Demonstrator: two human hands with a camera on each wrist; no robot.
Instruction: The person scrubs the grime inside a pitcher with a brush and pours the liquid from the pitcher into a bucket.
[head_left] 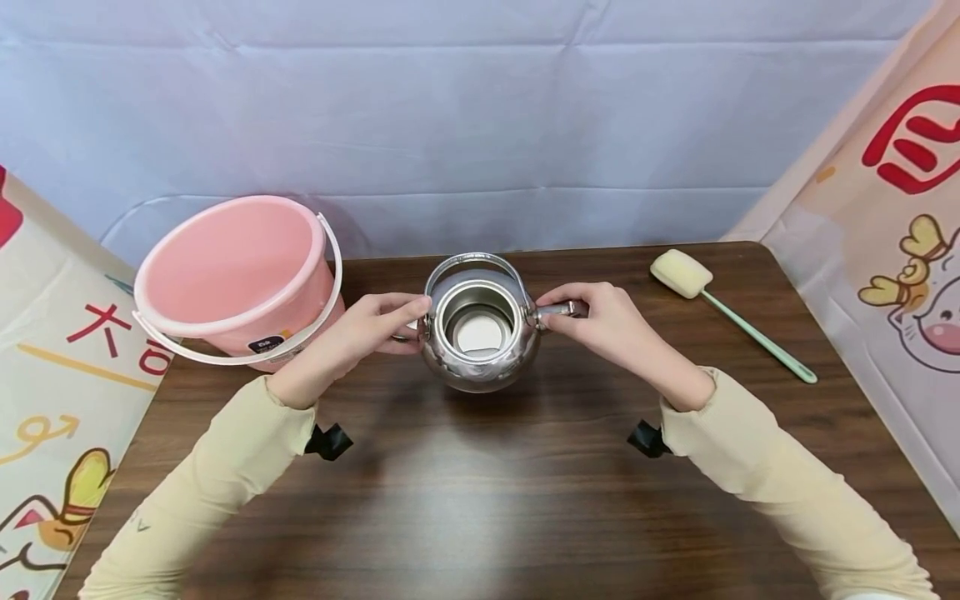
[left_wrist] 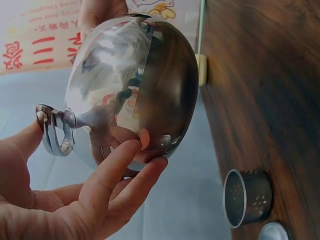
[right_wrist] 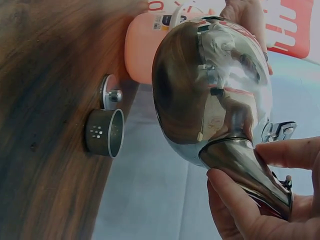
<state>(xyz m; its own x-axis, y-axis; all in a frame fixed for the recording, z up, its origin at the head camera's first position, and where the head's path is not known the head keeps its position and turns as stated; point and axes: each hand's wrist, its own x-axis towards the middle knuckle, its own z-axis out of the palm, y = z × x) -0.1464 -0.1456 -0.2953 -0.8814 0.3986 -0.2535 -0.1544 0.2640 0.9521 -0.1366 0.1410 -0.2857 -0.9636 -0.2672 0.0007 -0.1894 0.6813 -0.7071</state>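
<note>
A shiny steel kettle [head_left: 480, 377], its top uncovered, is held up over the table between both hands. My left hand [head_left: 375, 323] grips its left side; in the left wrist view the thumb is at the handle's hinge [left_wrist: 59, 129] and the fingertips press the round body. My right hand [head_left: 603, 317] pinches the spout [right_wrist: 240, 167] between thumb and fingers. A perforated steel strainer cup [right_wrist: 102, 132] and a round knobbed lid [right_wrist: 107, 94] sit beyond the kettle in the wrist views. The kettle hides both in the head view.
A pink bucket [head_left: 303, 292] with a white handle stands at the table's left rear. On the right lies a sponge brush [head_left: 681, 273] with a long green handle. Hanging cloth [head_left: 480, 125] borders the wooden table [head_left: 480, 500] behind, and printed sheets flank it.
</note>
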